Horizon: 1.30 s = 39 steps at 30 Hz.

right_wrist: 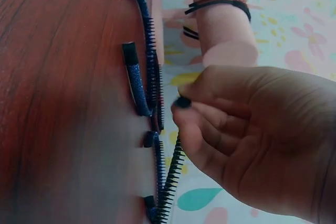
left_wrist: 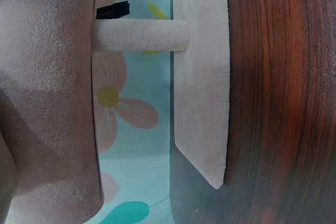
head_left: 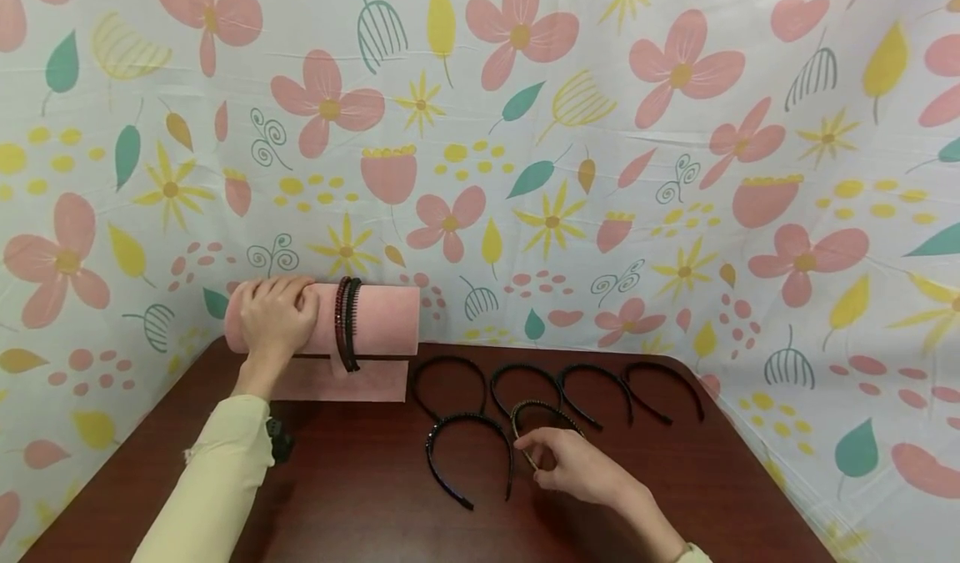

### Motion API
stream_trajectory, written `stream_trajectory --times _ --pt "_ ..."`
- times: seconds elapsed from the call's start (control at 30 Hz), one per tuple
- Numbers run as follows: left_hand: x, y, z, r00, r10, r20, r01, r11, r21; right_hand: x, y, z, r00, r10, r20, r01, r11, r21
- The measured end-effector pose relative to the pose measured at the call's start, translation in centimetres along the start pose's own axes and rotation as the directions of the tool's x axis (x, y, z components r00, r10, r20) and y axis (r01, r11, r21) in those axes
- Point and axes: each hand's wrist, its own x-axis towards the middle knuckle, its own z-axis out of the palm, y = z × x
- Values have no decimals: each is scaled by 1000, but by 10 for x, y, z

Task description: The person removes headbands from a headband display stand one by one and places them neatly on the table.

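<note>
A pink fuzzy headband stand point(head_left: 386, 321) has a horizontal roll on a post above a flat base point(left_wrist: 202, 77). My left hand point(head_left: 277, 317) grips the roll's left end from above, fingers bent over its top. Two headbands, one reddish and sparkly point(head_left: 341, 321), one black with teeth point(head_left: 354, 313), hang round the roll's middle. My right hand point(head_left: 581, 467) pinches a gold-beaded headband point(head_left: 543, 404) by one black tip, between thumb and fingertips. In the right wrist view its toothed inner side point(right_wrist: 170, 187) slants away below the fingers. Beside it lies a dark-blue beaded headband point(head_left: 468, 417).
Several dark headbands lie in a row along the table's back, from one near the stand point(head_left: 450, 359) to one at far right point(head_left: 663, 366). A floral cloth point(head_left: 525, 171) hangs behind the brown table point(head_left: 360, 480).
</note>
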Motion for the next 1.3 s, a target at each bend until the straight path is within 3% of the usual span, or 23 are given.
stream_trajectory --times 0.3,0.5,0.6,0.87,1.0,1.3 --pt "2 0 1 1000 10 -24 -11 1000 -14 -17 -22 -18 998 -17 -53 9 991 -133" --pt "5 1 1 999 14 -39 -15 1000 -17 -22 -26 -19 995 32 93 -25 997 -74" --pt "4 0 1 1000 9 -26 -9 1000 -15 -17 -19 -14 990 45 134 -38 998 -55" --pt "0 -2 1 1000 -6 21 6 1000 -3 -1 11 -2 994 0 110 -1 1000 3" --pt "0 -1 1 1000 -7 17 7 1000 -8 1 22 0 995 2 101 -8 998 60" --pt "1 -1 1 1000 0 -16 0 1000 -11 6 34 2 995 -16 94 9 997 70"
